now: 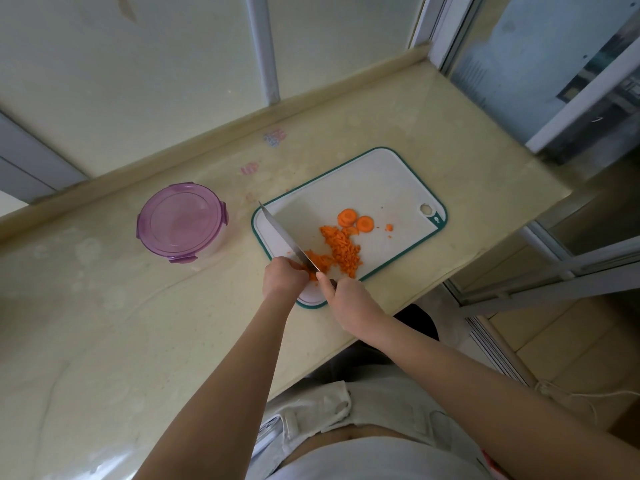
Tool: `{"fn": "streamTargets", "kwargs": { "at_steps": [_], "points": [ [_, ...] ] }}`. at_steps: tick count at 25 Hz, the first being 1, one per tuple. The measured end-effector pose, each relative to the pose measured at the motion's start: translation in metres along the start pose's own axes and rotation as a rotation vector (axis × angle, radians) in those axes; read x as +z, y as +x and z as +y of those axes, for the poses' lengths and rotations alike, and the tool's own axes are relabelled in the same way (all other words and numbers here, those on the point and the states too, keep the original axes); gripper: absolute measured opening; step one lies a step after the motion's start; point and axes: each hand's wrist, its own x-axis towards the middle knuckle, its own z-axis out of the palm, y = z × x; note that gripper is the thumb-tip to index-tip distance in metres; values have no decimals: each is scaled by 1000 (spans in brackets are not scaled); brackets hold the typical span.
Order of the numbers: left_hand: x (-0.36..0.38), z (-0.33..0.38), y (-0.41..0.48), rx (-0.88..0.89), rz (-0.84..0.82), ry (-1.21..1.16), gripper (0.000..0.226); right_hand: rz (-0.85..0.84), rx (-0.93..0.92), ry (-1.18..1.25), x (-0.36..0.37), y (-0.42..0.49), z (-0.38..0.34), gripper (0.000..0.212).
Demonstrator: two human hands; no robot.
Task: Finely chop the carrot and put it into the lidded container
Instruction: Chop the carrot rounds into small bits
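Note:
A white cutting board (377, 188) with a teal rim lies on the beige counter. On it sits a heap of finely chopped carrot (341, 249), with a few round carrot slices (355, 220) behind it. My right hand (344, 299) grips the handle of a knife (282, 237), whose blade points away to the left over the board. My left hand (282, 277), fingers curled, holds carrot pieces down beside the blade at the board's near corner. A round container with a shut purple lid (180, 221) stands to the left of the board.
The beige counter (104, 323) ends in an edge just right of the board, with floor below. A raised ledge and window frames run along the back. Small stickers mark the counter behind the board.

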Motion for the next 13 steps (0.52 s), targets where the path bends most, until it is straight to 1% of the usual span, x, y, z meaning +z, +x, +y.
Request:
{"fn": "streamTargets", "kwargs": {
  "at_steps": [2, 4, 8, 13],
  "points": [
    [1, -1, 0, 1, 1, 13, 14, -3, 4, -14, 2, 2, 1, 44],
    [2, -2, 0, 8, 16, 23, 12, -13, 24, 24, -1, 7, 2, 45],
    [6, -4, -1, 32, 42, 10, 13, 23, 72, 128, -10, 18, 9, 58],
    [7, -9, -4, 86, 81, 14, 8, 24, 67, 182, -8, 18, 9, 60]
  ]
}}
